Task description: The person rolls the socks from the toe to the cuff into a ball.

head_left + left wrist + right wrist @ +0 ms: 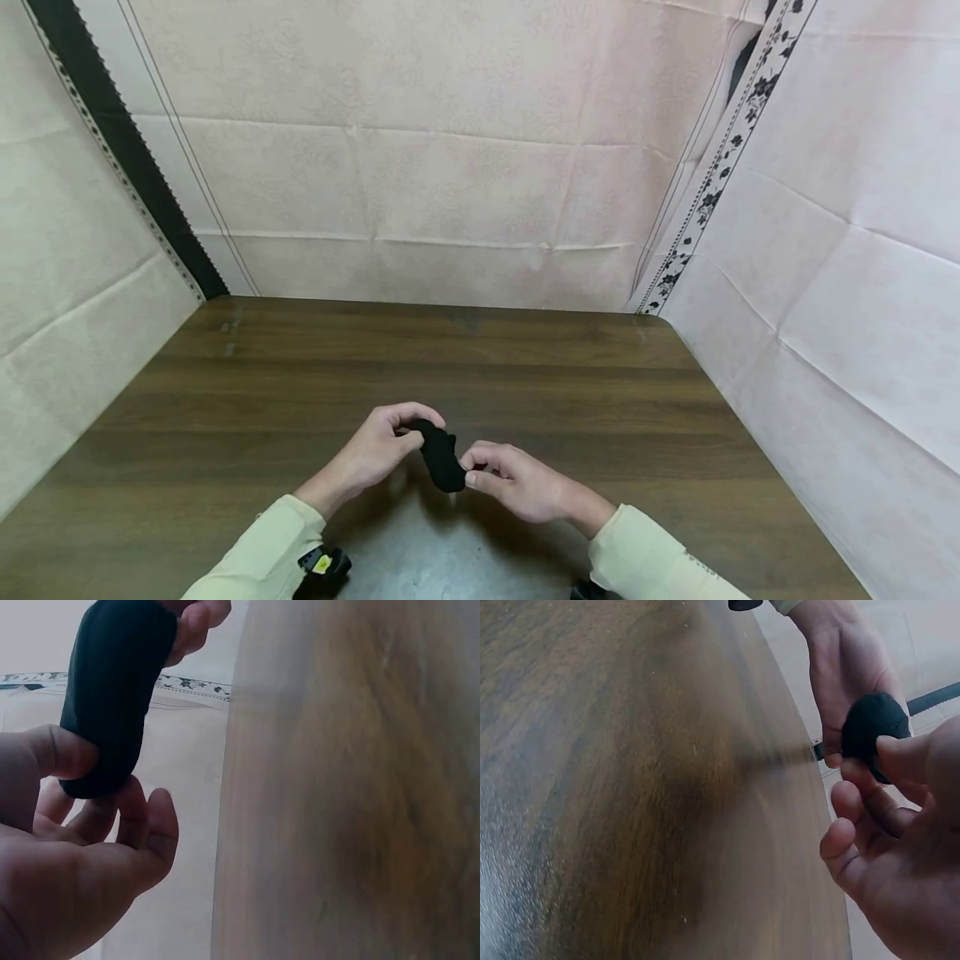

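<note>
A small black fabric bundle, which looks like a folded sock [441, 457], is held up over the table between both hands. Its far left end is pinched between thumb and fingers of the left hand [386, 446]. The right hand [517, 479] pinches the nearer right end with thumb and forefinger. In the left wrist view the sock [112, 690] appears long and rounded, with the left thumb pressed on its lower end. From the right wrist, the sock [874, 727] shows end-on, and the other fingers of the right hand [900, 862] are curled loosely below it.
Beneath the hands lies a brown wood-grain table [300, 392] with rounded far corners. Pale cloth hangings [420, 183] stand behind it and at both sides. A dark device [330, 562] with a yellow mark is at the left sleeve.
</note>
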A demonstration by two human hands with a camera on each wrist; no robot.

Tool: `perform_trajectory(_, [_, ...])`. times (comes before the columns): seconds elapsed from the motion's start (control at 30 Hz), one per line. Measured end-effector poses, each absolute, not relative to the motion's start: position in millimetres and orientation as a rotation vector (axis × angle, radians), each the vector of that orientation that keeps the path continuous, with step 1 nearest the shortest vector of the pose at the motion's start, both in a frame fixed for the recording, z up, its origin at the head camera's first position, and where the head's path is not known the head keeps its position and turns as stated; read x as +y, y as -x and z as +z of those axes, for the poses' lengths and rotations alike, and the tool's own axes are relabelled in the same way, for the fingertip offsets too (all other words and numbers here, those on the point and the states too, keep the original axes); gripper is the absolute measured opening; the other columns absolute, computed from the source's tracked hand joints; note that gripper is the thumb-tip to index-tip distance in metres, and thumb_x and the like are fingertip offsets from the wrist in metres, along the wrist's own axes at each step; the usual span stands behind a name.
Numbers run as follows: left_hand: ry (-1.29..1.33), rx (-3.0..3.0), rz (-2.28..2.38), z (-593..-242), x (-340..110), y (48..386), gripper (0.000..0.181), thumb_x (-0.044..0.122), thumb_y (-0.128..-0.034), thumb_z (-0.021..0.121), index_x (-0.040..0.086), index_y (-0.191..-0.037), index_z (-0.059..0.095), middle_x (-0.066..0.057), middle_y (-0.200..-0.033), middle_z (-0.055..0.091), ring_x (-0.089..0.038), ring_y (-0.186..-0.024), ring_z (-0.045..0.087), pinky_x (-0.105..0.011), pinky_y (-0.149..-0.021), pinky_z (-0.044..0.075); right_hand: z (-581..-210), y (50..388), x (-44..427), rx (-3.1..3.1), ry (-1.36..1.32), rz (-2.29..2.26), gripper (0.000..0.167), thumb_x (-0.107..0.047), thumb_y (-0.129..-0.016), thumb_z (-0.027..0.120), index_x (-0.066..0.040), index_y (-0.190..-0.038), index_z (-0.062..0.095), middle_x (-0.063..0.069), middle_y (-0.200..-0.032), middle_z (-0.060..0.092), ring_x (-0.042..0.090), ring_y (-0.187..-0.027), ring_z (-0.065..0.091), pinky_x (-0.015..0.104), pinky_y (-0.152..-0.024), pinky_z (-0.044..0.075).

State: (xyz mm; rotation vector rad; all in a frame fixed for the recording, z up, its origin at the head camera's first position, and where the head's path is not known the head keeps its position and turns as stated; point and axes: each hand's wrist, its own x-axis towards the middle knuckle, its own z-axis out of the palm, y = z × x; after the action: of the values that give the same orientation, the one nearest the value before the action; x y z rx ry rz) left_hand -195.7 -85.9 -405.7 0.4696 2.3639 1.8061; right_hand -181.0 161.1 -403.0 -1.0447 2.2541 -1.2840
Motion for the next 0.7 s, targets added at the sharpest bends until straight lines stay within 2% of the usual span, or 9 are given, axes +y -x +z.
perform_trajectory(0.3, [-0.553, 2.365, 1.788, -407, -87, 199, 0.036, -0.008, -0.0918, 0.056, 0.012, -0.117, 0.072, -0.008, -0.119, 0.068, -0.025, -0.098, 0.061, -0.039, -0.085, 0.045, -411, 181, 161, 2.402, 0.901, -1.384, 0.008, -0.013, -0.1, 0.064, -0.016, -0.099, 0.072, -0.001, -0.093, 0.068, 0.012, -0.082, 0.059, 0.025, -0.072, 0.049])
perform_trajectory(0.5, [-0.499, 2.406, 1.85, -409, -84, 203, 0.034, -0.008, -0.0929, 0.059, 0.008, -0.121, 0.07, -0.009, -0.12, 0.067, -0.025, -0.102, 0.063, -0.037, -0.085, 0.05, -409, 181, 158, 2.485, 0.788, -1.513, 0.005, -0.014, -0.096, 0.07, -0.016, -0.094, 0.073, -0.002, -0.088, 0.069, 0.017, -0.076, 0.06, 0.026, -0.067, 0.049])
perform_trajectory(0.7, [-0.45, 2.426, 1.864, -413, -78, 209, 0.034, -0.009, -0.0934, 0.06, 0.008, -0.121, 0.07, -0.009, -0.12, 0.067, -0.027, -0.108, 0.063, -0.039, -0.087, 0.051, -412, 182, 156, 2.504, 0.739, -1.547, 0.004, -0.013, -0.095, 0.071, -0.015, -0.091, 0.073, 0.0, -0.086, 0.071, 0.018, -0.077, 0.061, 0.026, -0.067, 0.049])
